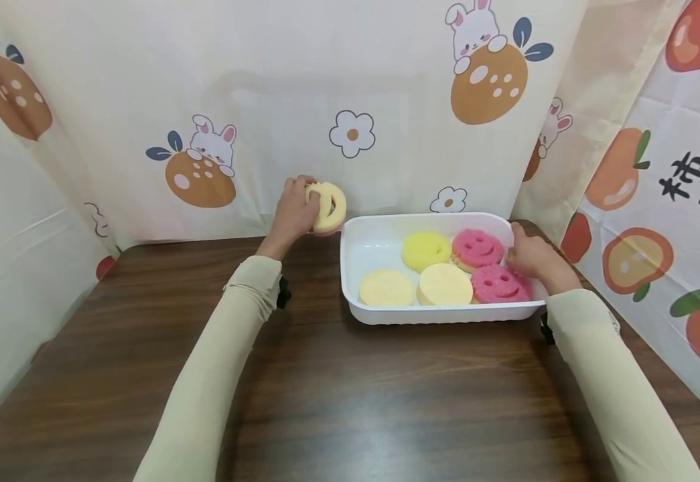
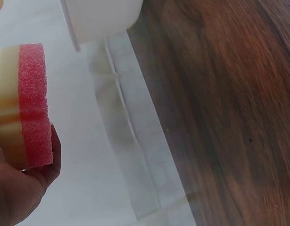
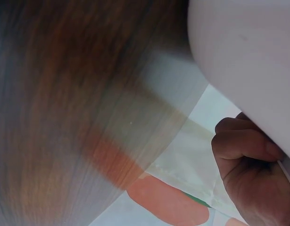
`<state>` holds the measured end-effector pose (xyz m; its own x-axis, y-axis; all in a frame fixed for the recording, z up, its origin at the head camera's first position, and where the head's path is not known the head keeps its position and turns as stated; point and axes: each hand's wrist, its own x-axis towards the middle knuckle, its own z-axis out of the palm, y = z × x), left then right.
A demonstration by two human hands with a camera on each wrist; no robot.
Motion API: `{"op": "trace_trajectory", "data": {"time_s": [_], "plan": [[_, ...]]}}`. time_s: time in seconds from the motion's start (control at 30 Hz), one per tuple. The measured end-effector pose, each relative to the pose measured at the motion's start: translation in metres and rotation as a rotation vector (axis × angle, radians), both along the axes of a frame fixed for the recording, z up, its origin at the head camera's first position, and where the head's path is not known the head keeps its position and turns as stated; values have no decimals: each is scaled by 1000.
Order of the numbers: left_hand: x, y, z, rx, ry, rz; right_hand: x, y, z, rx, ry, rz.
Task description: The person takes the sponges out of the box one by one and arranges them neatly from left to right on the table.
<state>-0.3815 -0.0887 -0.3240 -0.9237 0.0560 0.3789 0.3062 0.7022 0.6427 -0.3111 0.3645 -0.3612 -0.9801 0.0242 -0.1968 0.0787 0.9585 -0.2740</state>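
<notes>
My left hand grips a round two-layer sponge, raised just left of a white plastic tray. The sponge has a cream face with a cut-out, and its pink layer shows edge-on in the left wrist view. At the tray's right end my right hand holds the rim, its fingers curled over it. Inside the tray lie two pink smiley sponges, a yellow sponge and two cream-faced sponges. The right wrist view shows the hand against the tray's outer wall.
The tray stands on a dark wood-grain table, near its back edge. Behind it hangs a cream cloth printed with rabbits and flowers. Another printed cloth with orange fruit closes off the right side.
</notes>
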Motion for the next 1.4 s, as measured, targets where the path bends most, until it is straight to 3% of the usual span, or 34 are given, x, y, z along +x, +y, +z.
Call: {"op": "trace_trajectory", "data": {"time_s": [0.4,1.4], "plan": [[2,-24,-6,16,-30,26,-4,1,-2,25,26,4],[2,-55,-18,-35,-72,63,-6,5,-4,28,45,17]]}}
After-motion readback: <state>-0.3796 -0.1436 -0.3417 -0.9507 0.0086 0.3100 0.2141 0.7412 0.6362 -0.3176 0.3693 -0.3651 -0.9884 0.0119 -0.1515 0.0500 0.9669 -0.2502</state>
